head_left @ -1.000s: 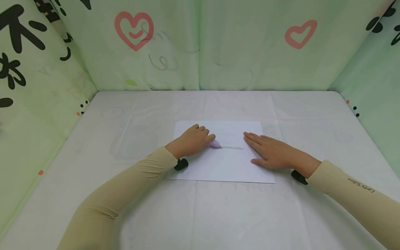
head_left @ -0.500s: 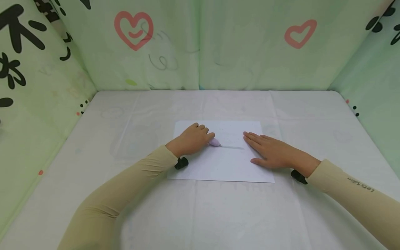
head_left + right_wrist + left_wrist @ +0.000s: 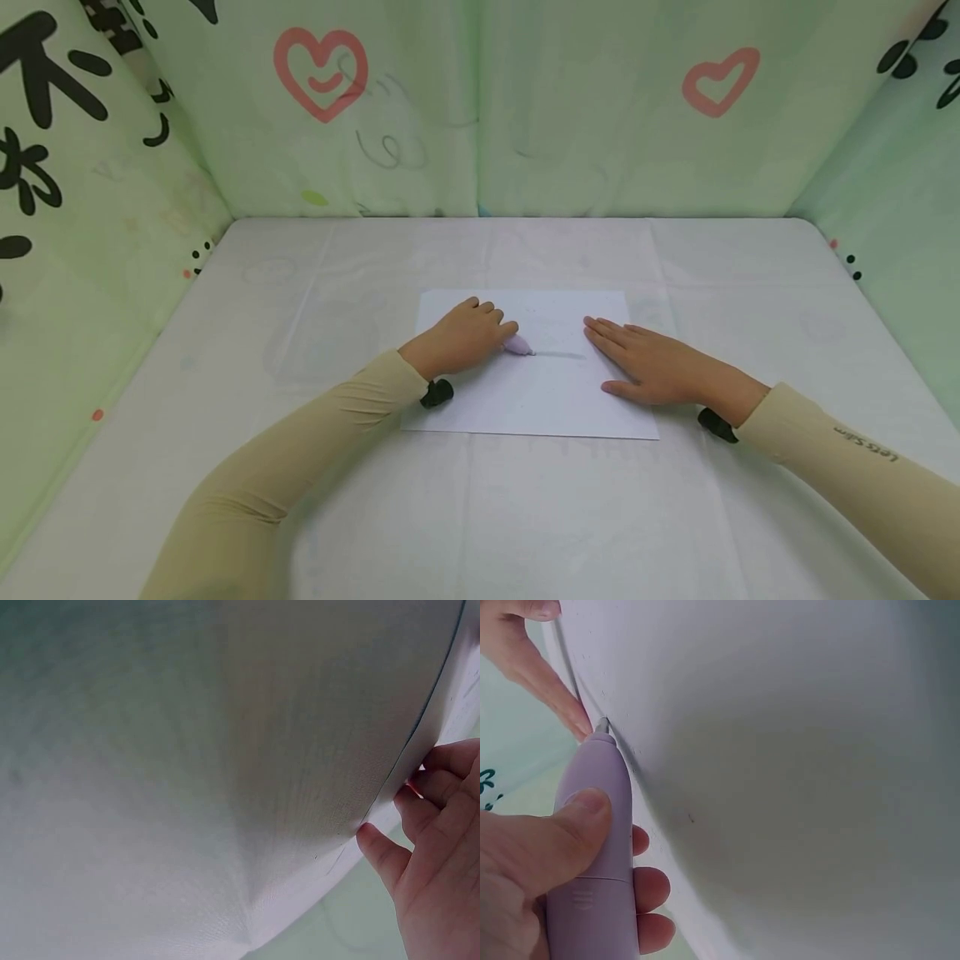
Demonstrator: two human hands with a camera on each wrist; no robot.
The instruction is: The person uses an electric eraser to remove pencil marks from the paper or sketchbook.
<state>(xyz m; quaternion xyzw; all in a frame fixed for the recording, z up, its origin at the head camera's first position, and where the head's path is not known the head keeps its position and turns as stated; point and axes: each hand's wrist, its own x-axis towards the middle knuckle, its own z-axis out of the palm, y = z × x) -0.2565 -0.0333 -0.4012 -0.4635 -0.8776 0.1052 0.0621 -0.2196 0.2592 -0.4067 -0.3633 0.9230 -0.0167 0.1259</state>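
My left hand (image 3: 467, 340) grips a thick lilac pen-shaped tool (image 3: 592, 817), much like an electric eraser. In the left wrist view the thumb lies along its body and the other fingers curl round the far side. Its narrow metal tip (image 3: 604, 725) points down at a white sheet of paper (image 3: 517, 408), at the left end of a faint grey line (image 3: 558, 355). On the right part of the sheet, my right hand (image 3: 660, 364) rests flat, fingers pointing left and thumb spread. In the right wrist view its fingertips (image 3: 367, 832) meet the paper near its edge.
The paper lies on a table (image 3: 480, 517) with a creased white cover. Green printed cloth walls (image 3: 585, 150) stand behind the table and along both sides. Dark camera mounts (image 3: 437, 393) sit under the wrists. Small specks dot the sheet.
The left hand and the lilac tool shift very slightly up, then back down and a touch to the right. The right hand stays in place.
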